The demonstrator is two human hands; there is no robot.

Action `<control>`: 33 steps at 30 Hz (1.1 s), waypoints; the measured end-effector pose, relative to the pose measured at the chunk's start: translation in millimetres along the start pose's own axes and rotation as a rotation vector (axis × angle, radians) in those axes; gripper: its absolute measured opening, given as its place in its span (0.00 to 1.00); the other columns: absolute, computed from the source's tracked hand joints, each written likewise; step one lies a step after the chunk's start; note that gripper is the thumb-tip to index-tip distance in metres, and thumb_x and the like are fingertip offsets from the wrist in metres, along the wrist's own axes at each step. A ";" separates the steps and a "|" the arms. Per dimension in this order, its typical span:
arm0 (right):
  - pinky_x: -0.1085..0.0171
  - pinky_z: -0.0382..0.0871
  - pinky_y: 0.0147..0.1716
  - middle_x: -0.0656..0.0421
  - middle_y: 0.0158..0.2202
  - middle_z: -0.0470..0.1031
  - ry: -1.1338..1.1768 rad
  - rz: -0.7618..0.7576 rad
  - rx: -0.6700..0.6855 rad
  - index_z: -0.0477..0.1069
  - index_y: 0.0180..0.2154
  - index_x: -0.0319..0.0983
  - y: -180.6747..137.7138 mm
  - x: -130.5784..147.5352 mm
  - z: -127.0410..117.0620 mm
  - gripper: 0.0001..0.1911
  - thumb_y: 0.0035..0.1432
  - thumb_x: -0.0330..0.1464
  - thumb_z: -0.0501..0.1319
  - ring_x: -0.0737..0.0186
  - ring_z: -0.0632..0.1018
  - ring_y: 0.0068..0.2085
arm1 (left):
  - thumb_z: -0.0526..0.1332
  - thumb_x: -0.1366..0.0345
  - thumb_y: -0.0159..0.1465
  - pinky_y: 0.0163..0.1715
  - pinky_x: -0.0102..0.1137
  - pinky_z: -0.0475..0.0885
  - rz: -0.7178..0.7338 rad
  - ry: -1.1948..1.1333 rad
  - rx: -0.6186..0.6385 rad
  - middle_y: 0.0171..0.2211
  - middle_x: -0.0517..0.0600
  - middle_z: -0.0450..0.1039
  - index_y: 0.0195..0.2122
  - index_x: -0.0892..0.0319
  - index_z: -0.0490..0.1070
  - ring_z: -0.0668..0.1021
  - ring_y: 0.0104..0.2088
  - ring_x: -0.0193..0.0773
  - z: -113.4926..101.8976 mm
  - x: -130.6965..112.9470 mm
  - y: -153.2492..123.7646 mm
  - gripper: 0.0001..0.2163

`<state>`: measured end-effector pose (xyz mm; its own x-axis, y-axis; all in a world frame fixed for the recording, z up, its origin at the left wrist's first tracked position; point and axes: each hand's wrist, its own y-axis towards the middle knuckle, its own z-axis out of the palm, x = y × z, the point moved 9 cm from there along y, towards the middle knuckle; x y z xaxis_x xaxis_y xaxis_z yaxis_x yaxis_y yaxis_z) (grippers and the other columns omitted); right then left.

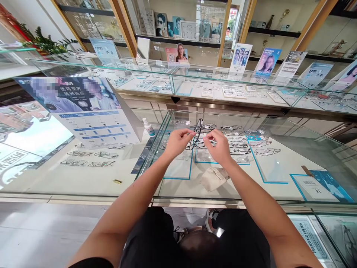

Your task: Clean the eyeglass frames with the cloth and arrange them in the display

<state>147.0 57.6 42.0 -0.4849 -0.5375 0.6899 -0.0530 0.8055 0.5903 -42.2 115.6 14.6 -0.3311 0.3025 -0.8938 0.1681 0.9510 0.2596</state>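
Above the glass counter, my left hand [178, 142] pinches a pair of dark-framed eyeglasses [199, 130] between thumb and fingertips. The glasses are tilted nearly upright. On their other side is my right hand [219, 146], its thumb and fingertips closed close to the frame. Whether those fingers grip part of the glasses or something small, I cannot make out. Below my right wrist lies a crumpled beige cloth [213, 178]. Several other eyeglasses [231, 127] are laid out in rows beneath and behind my hands, so telling their frames from the held pair is partly hard.
A white spray bottle [148, 127] stands left of my left hand, beside a large folded advertising card [95, 115]. More eyeglasses [103, 154] sit at the left. Farther back runs another glass showcase [206, 80] topped with standing cards. The counter's front edge [195, 203] is above my knees.
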 end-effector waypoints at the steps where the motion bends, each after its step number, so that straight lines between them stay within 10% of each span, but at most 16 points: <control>1: 0.56 0.69 0.43 0.58 0.33 0.75 0.006 0.044 -0.014 0.69 0.33 0.45 1.4 -8.6 -3.0 0.10 0.69 0.39 0.62 0.55 0.76 0.38 | 0.66 0.46 0.66 0.28 0.32 0.53 0.025 0.078 0.008 0.19 0.40 0.51 0.36 0.58 0.82 0.57 0.24 0.33 -5.1 -2.0 2.4 0.18; 9: 0.59 0.57 0.34 0.66 0.23 0.60 0.002 0.244 0.050 0.76 0.39 0.45 8.0 -53.6 -7.2 0.10 0.67 0.36 0.56 0.60 0.64 0.27 | 0.61 0.50 0.67 0.31 0.34 0.59 0.045 0.681 0.250 0.22 0.45 0.65 0.39 0.56 0.83 0.68 0.27 0.38 -36.5 -6.2 55.6 0.16; 17: 0.59 0.55 0.35 0.59 0.31 0.75 -0.119 0.161 0.232 0.69 0.42 0.46 6.3 -48.6 12.5 0.15 0.76 0.39 0.46 0.54 0.72 0.32 | 0.66 0.55 0.62 0.40 0.35 0.71 -0.037 1.060 0.528 0.39 0.55 0.84 0.45 0.57 0.87 0.79 0.39 0.45 -43.6 22.6 124.3 0.16; 26: 0.58 0.48 0.32 0.63 0.20 0.60 -0.144 0.202 0.217 0.53 0.27 0.45 7.6 -49.7 13.3 0.25 0.77 0.49 0.49 0.59 0.59 0.25 | 0.71 0.53 0.59 0.47 0.34 0.73 -0.077 1.146 0.605 0.46 0.56 0.85 0.44 0.53 0.87 0.82 0.46 0.48 -34.8 55.6 140.7 0.15; 33: 0.61 0.58 0.35 0.62 0.29 0.72 -0.070 0.149 0.222 0.71 0.36 0.45 4.0 -44.0 17.6 0.07 0.69 0.35 0.57 0.59 0.70 0.32 | 0.70 0.52 0.58 0.47 0.31 0.72 -0.093 1.183 0.614 0.49 0.53 0.86 0.45 0.51 0.87 0.82 0.48 0.46 -29.1 77.3 151.5 0.17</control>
<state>152.8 88.9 6.6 -0.5605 -0.3964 0.7271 -0.1626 0.9136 0.3727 -69.4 284.9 -4.5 -0.9119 0.4089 0.0344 0.3855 0.8825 -0.2694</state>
